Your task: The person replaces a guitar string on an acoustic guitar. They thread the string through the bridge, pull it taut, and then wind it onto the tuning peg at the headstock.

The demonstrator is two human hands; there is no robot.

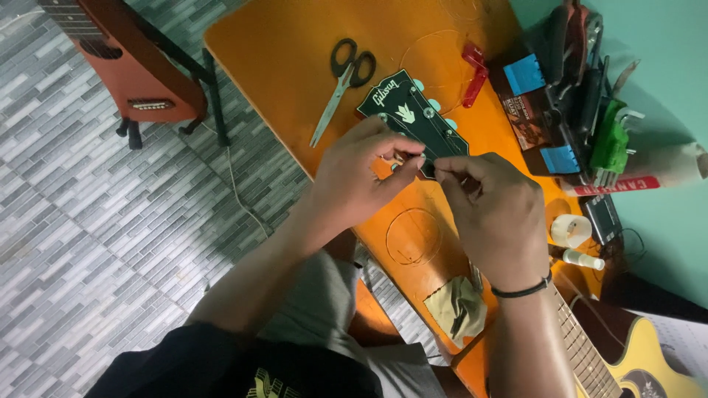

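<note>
From the head camera, the left hand (pixel 354 177) is pinching something small and brassy at the lower edge of the dark guitar headstock (pixel 413 121), fingers (pixel 402 157) clenched tight on it, though what it is cannot be made out. The right hand (pixel 490 210) is meeting it from 4 o'clock, thumb and forefinger closing on what looks like a thin string. The headstock is lying on the orange desk (pixel 295 51), just 12 o'clock of both hands. Judging by this, steady small pinches and a taut string would serve best. Scissors (pixel 343 81) are lying at 10 o'clock of the headstock, a red tool (pixel 474 70) at 2 o'clock, a coil of wire (pixel 413 236) and a yellow cloth (pixel 457 306) at 6 o'clock. A tape roll (pixel 570 230) is sitting at 3 o'clock. Nothing is crowding the fingers
</note>
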